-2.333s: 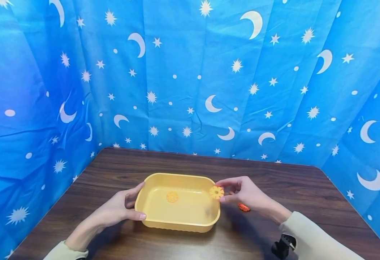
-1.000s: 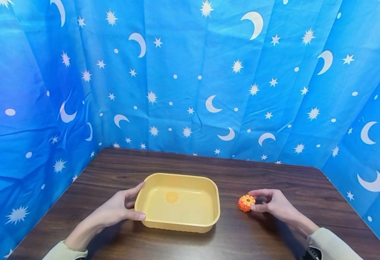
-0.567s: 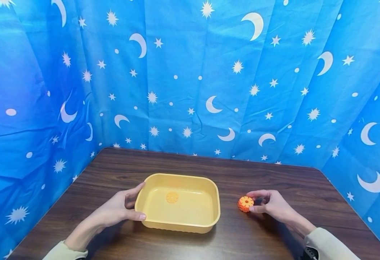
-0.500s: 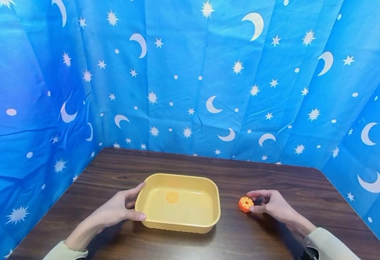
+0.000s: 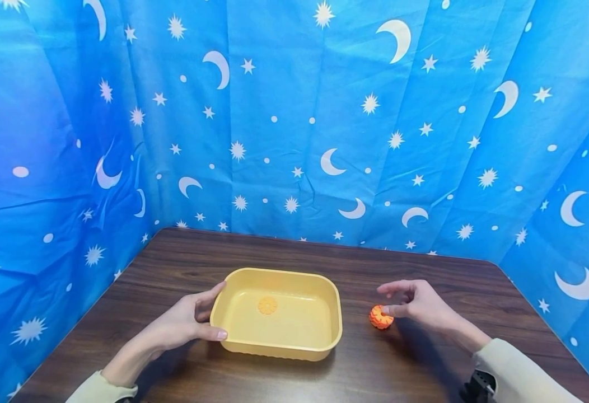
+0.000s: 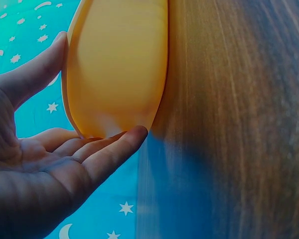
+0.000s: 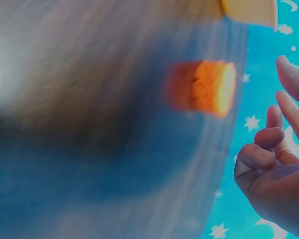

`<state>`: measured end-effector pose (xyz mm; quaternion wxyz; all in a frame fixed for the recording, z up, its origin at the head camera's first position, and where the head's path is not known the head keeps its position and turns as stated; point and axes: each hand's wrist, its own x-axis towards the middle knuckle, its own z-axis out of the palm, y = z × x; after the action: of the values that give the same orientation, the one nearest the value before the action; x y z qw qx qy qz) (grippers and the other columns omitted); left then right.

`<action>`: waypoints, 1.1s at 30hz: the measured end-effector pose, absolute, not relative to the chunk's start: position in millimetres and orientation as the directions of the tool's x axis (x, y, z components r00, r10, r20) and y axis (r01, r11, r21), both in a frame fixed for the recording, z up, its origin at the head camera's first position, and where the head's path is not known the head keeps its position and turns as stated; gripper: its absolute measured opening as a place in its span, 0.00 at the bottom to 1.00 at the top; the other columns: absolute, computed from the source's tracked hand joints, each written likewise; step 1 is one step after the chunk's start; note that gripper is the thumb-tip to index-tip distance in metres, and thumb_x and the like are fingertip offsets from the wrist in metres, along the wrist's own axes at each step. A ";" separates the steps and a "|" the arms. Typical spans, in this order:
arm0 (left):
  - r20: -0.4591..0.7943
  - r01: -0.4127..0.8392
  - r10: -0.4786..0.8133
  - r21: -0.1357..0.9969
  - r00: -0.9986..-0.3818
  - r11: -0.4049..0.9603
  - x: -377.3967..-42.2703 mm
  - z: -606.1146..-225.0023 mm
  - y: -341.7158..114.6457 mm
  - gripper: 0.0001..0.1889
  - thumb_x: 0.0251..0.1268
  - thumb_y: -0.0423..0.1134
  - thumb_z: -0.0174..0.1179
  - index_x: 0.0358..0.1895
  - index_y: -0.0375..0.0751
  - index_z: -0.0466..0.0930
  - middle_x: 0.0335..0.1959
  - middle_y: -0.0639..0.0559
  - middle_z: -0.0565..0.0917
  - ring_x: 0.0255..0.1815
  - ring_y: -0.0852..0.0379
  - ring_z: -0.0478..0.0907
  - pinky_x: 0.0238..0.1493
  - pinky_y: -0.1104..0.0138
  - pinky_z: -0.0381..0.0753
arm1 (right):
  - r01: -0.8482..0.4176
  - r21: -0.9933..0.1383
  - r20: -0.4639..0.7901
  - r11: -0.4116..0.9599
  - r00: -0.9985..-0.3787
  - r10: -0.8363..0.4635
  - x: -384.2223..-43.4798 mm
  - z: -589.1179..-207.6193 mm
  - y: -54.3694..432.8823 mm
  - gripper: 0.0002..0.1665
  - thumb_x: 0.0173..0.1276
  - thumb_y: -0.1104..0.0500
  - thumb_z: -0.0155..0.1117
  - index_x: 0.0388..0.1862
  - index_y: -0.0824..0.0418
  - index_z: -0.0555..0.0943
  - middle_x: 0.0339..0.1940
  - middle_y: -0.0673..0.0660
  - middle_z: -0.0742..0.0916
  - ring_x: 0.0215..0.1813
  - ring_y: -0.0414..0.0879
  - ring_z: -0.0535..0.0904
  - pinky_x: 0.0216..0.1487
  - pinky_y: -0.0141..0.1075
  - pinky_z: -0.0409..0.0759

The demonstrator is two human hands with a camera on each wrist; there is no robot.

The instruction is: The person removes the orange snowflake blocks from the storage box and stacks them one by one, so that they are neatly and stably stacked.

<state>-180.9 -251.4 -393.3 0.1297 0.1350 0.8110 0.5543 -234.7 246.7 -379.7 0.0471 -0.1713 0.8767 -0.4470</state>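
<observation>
A stack of orange flower-shaped discs (image 5: 381, 317) stands on the table to the right of a yellow rectangular basin (image 5: 294, 354). My right hand (image 5: 420, 302) hovers over the stack with thumb and forefinger parted. In the right wrist view, the stack (image 7: 214, 88) sits apart from the right hand (image 7: 281, 169), which pinches nothing. My left hand (image 5: 173, 330) grips the basin's left end, thumb at the near corner and fingers at the far one. The left wrist view has the fingers and thumb (image 6: 45, 57) against its wall. A paler orange flower disc (image 5: 267, 305) lies inside the basin.
The dark wood table (image 5: 183, 254) has its far edge near a blue curtain (image 5: 274, 140) printed with moons and stars. More of the curtain hangs at both sides. A black band (image 5: 477, 386) is on the right wrist.
My right hand has carried a flower disc from the basin's right rim rightward onto the stack. It has let go and lifted its fingers. The left hand keeps its grip on the basin.
</observation>
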 end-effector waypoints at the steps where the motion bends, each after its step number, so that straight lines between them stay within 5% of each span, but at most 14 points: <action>1: -0.060 0.075 0.362 0.934 -0.930 0.348 -180.8 -393.3 -251.4 0.57 0.57 0.41 0.80 0.85 0.35 0.51 0.82 0.27 0.57 0.74 0.28 0.68 0.66 0.47 0.78 | -0.271 -0.794 0.078 0.544 -0.933 -0.352 -235.8 -375.6 241.8 0.27 0.64 0.62 0.79 0.60 0.70 0.85 0.50 0.66 0.87 0.27 0.47 0.71 0.26 0.33 0.71; 9: -0.042 0.095 0.379 0.937 -0.925 0.337 -181.2 -392.8 -253.3 0.57 0.58 0.41 0.79 0.85 0.33 0.50 0.82 0.29 0.56 0.75 0.27 0.67 0.66 0.47 0.78 | -0.391 -0.782 0.129 0.486 -0.864 -0.487 -245.1 -349.6 185.2 0.26 0.63 0.62 0.80 0.59 0.69 0.85 0.52 0.64 0.89 0.31 0.46 0.77 0.28 0.32 0.78; 13: -0.052 0.087 0.368 0.933 -0.928 0.350 -181.1 -392.8 -252.6 0.57 0.58 0.41 0.79 0.85 0.34 0.50 0.82 0.29 0.57 0.75 0.28 0.67 0.67 0.47 0.78 | -0.429 -0.775 0.132 0.465 -0.828 -0.544 -249.1 -347.9 154.1 0.25 0.62 0.63 0.81 0.58 0.68 0.86 0.44 0.62 0.88 0.26 0.45 0.73 0.24 0.30 0.71; 20: -0.048 0.090 0.368 0.933 -0.929 0.349 -181.3 -392.0 -252.4 0.57 0.58 0.41 0.79 0.85 0.33 0.51 0.83 0.30 0.56 0.75 0.28 0.66 0.66 0.48 0.78 | -0.516 -0.727 0.164 0.453 -0.771 -0.615 -257.3 -356.9 110.6 0.22 0.61 0.61 0.82 0.54 0.64 0.89 0.37 0.51 0.87 0.21 0.41 0.68 0.23 0.30 0.66; 28: -0.061 0.073 0.360 0.935 -0.931 0.348 -180.6 -391.6 -252.2 0.57 0.58 0.41 0.80 0.85 0.34 0.51 0.82 0.29 0.57 0.75 0.28 0.66 0.67 0.47 0.77 | -0.546 -0.708 0.129 0.448 -0.724 -0.678 -262.7 -377.9 76.7 0.23 0.60 0.63 0.82 0.54 0.66 0.88 0.37 0.58 0.87 0.22 0.39 0.69 0.26 0.30 0.68; 33: -0.077 0.058 0.336 0.926 -0.939 0.373 -180.8 -391.0 -251.2 0.57 0.57 0.43 0.80 0.85 0.35 0.52 0.82 0.30 0.58 0.75 0.29 0.67 0.68 0.45 0.75 | -0.546 -0.686 0.088 0.481 -0.719 -0.690 -267.6 -388.4 63.0 0.25 0.60 0.63 0.82 0.56 0.66 0.88 0.34 0.55 0.87 0.23 0.39 0.71 0.27 0.30 0.70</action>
<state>-180.8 -251.2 -391.0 0.1272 0.1204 0.8188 0.5467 -267.6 63.0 -388.4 0.1002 -0.3614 0.8548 -0.3588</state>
